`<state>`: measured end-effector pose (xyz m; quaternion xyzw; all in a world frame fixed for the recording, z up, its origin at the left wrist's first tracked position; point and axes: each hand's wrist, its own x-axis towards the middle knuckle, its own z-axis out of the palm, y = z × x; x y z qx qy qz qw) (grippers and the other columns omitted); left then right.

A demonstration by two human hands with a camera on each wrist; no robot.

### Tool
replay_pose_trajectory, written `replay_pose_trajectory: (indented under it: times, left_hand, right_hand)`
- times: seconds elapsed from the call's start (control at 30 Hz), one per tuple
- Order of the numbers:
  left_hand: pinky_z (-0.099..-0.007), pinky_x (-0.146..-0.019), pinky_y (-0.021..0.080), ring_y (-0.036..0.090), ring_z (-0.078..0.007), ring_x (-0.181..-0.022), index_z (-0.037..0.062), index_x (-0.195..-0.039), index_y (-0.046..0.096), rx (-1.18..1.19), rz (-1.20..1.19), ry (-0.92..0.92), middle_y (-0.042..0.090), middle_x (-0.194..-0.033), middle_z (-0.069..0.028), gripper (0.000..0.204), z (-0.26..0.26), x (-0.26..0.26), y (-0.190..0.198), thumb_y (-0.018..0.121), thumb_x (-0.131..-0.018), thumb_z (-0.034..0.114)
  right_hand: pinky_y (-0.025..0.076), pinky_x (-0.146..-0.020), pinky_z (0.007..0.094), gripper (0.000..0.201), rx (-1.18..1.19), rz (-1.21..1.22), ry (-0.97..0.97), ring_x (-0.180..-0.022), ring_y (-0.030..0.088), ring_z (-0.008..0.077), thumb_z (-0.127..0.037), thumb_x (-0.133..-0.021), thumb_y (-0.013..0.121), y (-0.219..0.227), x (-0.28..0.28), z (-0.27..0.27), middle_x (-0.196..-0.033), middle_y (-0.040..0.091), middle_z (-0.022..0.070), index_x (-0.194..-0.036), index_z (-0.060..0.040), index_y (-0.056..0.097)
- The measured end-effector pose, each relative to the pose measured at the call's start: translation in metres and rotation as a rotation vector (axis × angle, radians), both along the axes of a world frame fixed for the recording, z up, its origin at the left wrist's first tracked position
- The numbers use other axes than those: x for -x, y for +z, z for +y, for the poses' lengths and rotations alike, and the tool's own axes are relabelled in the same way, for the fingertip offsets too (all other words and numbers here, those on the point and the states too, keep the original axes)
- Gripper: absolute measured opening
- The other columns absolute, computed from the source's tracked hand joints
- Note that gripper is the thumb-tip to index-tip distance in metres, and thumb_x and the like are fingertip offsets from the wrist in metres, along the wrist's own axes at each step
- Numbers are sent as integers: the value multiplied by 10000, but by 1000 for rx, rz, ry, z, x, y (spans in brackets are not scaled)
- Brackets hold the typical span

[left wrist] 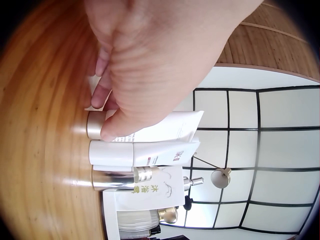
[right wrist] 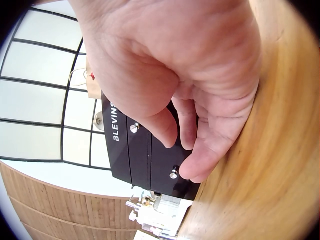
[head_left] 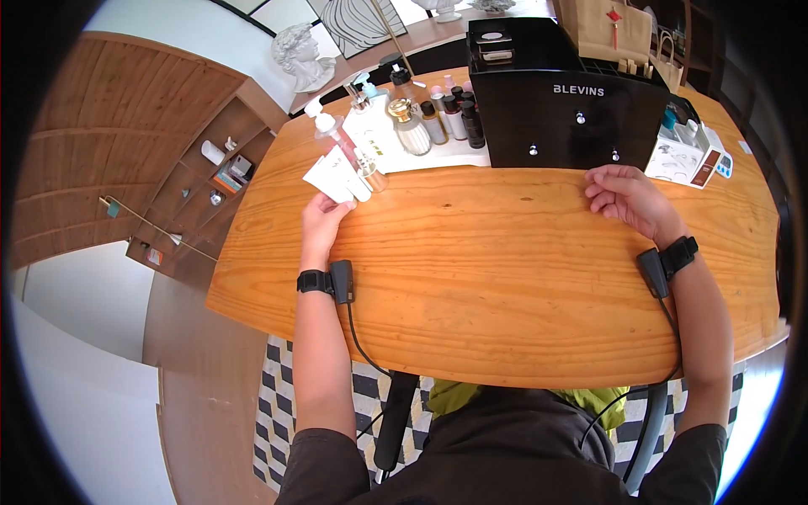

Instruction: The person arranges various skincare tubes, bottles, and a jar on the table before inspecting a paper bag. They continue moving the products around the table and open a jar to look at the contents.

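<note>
At the table's left side, my left hand [head_left: 321, 225] [left wrist: 155, 60] grips a white tube [head_left: 324, 180] [left wrist: 167, 127] near its cap, thumb on the near side and fingers behind. The tube stands cap down. Right beside it is a second white tube [left wrist: 162, 153], also upright, then a bottle with a shiny base [head_left: 373, 178] [left wrist: 112, 180]. My right hand [head_left: 633, 204] [right wrist: 170, 70] rests on the wood in front of the black drawer box [head_left: 539, 118] [right wrist: 117, 150], fingers loosely curled with nothing in them.
A white tray [head_left: 450, 160] of pump bottles and small bottles stands left of the black box. Paper bags [head_left: 602, 29] are behind the box, and a white box [head_left: 673, 162] with items is to its right. Cables run from both wrists over the table's front edge.
</note>
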<state>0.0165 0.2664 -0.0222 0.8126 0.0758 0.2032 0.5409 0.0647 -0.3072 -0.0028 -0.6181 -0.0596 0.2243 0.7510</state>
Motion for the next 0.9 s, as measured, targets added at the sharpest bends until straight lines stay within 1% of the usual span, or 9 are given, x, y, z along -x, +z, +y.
replay_pose_trajectory:
  times: [0.17, 0.37, 0.43, 0.63, 0.73, 0.9]
  left_hand:
    - [-307, -961, 553, 722, -156, -1051, -30, -1262, 717, -1, 2, -11, 788, -1158, -97, 382, 7, -3, -5, 820, -898, 23]
    - [-317, -968, 551, 712, -167, -1085, -26, -1333, 653, 18, 2, 5, 769, -1224, -119, 478, 6, -6, -7, 833, -894, 33]
    - [-331, -1045, 529, 690, -182, -1189, -30, -1387, 622, 7, 9, -4, 742, -1304, -120, 514, 3, -5, -7, 827, -923, 51]
    - [-320, -1045, 523, 694, -185, -1192, -32, -1389, 626, 18, 15, -29, 739, -1323, -126, 551, -3, -13, -9, 862, -900, 64]
    - [-316, -1042, 524, 698, -184, -1187, -34, -1376, 639, -20, 55, -3, 741, -1320, -126, 538, 1, -17, -10, 863, -896, 60]
    - [-317, -1034, 528, 701, -184, -1181, -35, -1364, 651, -15, 28, 2, 749, -1302, -123, 514, 8, -21, -18, 853, -900, 59]
  right_hand:
    - [620, -695, 247, 193, 3, -5, -1, -813, 759, 150, -176, -1098, 647, -1, 0, 0, -997, 759, 72, -1196, -17, 694]
    - [619, -691, 249, 191, 5, 1, -10, -799, 759, 150, -178, -1097, 649, 2, 2, 1, -987, 762, 71, -1190, -19, 699]
    - [619, -688, 251, 190, 7, -3, -10, -797, 759, 150, -177, -1097, 647, 2, 2, 1, -985, 763, 71, -1188, -19, 701]
    - [619, -684, 251, 188, 3, 0, -10, -803, 760, 147, -170, -1098, 641, 1, 2, 0, -992, 764, 72, -1195, -18, 697]
    - [618, -680, 251, 188, 4, 0, -11, -798, 761, 149, -169, -1098, 641, 2, 2, 1, -996, 765, 74, -1195, -18, 695]
    - [618, -673, 250, 186, 5, 2, -10, -792, 762, 147, -170, -1099, 642, 1, 1, 1, -992, 766, 75, -1192, -18, 695]
